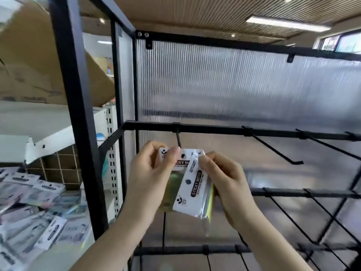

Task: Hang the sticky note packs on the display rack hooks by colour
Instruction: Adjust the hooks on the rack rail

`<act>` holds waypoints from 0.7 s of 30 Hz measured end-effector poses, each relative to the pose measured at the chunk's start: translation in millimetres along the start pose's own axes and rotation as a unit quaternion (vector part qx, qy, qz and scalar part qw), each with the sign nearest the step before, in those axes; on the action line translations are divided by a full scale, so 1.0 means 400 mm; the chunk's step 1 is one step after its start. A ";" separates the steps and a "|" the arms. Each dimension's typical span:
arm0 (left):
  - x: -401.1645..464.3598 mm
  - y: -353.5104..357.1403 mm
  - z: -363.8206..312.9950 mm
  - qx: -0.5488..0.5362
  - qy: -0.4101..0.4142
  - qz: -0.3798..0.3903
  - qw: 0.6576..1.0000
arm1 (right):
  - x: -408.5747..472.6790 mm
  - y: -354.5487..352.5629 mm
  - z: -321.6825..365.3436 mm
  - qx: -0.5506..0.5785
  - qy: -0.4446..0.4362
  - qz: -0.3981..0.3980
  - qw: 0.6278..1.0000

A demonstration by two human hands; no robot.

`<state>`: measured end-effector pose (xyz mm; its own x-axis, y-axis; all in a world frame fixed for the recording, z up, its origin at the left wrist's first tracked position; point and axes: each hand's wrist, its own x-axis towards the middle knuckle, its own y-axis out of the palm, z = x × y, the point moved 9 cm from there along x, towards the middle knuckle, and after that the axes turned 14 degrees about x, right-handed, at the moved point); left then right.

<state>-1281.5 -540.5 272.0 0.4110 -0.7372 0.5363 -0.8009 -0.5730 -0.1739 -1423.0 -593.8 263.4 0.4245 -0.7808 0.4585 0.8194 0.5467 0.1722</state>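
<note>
Yellow-green pack (172, 184), header pinched in the left hand (150, 178), is up at the leftmost hook (178, 140) for threading; right hand (224, 184) grips a second pack (195, 192), tilted clear.

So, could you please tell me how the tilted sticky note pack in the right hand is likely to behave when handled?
The tilted pack is probably light, since the right hand pinches it by one edge. Its white header card looks flat and fairly stiff. The glossy clear wrap below may be slippery, and it could swing on the hook.
</note>
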 end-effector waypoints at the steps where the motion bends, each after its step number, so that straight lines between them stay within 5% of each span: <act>1: 0.004 0.000 0.005 0.004 -0.007 -0.014 1.000 | 0.007 -0.003 -0.002 0.000 0.001 0.012 1.000; 10: 0.009 -0.010 0.024 0.041 -0.014 -0.072 0.996 | 0.059 -0.008 -0.030 0.010 -0.005 0.068 0.998; 21: 0.087 0.018 0.116 0.132 -0.014 -0.118 0.984 | 0.152 -0.081 -0.092 -0.031 -0.041 0.007 0.999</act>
<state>-1252.7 -587.0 251.1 0.5878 -0.5793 0.5646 -0.5419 -0.8002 -0.2570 -1409.7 -670.1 253.5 0.4058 -0.7440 0.5308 0.8365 0.5363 0.1122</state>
